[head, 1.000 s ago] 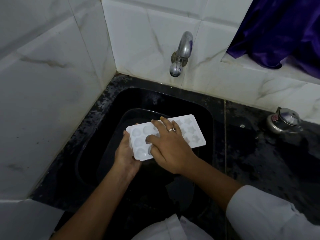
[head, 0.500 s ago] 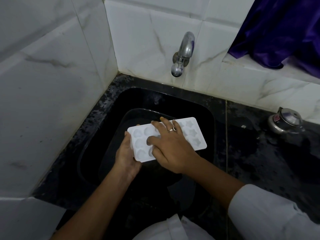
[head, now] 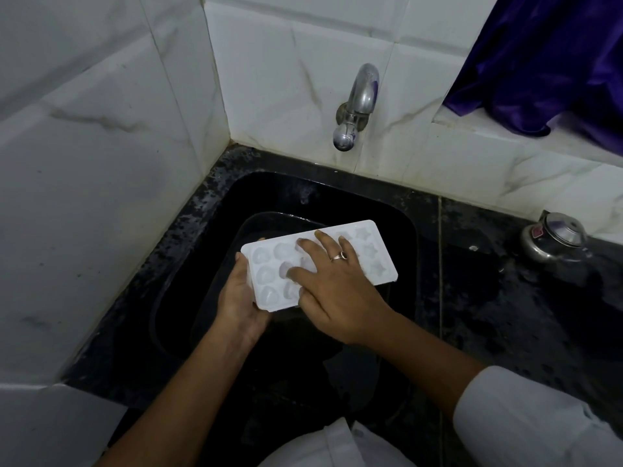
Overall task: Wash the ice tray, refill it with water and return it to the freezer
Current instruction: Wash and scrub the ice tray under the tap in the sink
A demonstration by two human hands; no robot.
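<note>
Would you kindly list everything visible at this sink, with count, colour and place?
ice tray: one, white, held over the sink
sink: one, black, set in the counter corner
basin: one, dark, inside the sink under the tray
tap: one, silver, on the back wall, no water running
counter: one, black speckled, wet, around the sink
metal pot: one, silver, on the counter at right
cloth: one, purple, upper right ledge
ring: one, silver, on the right hand
left hand: grips the tray's near end
right hand: fingers spread on the tray's top
</note>
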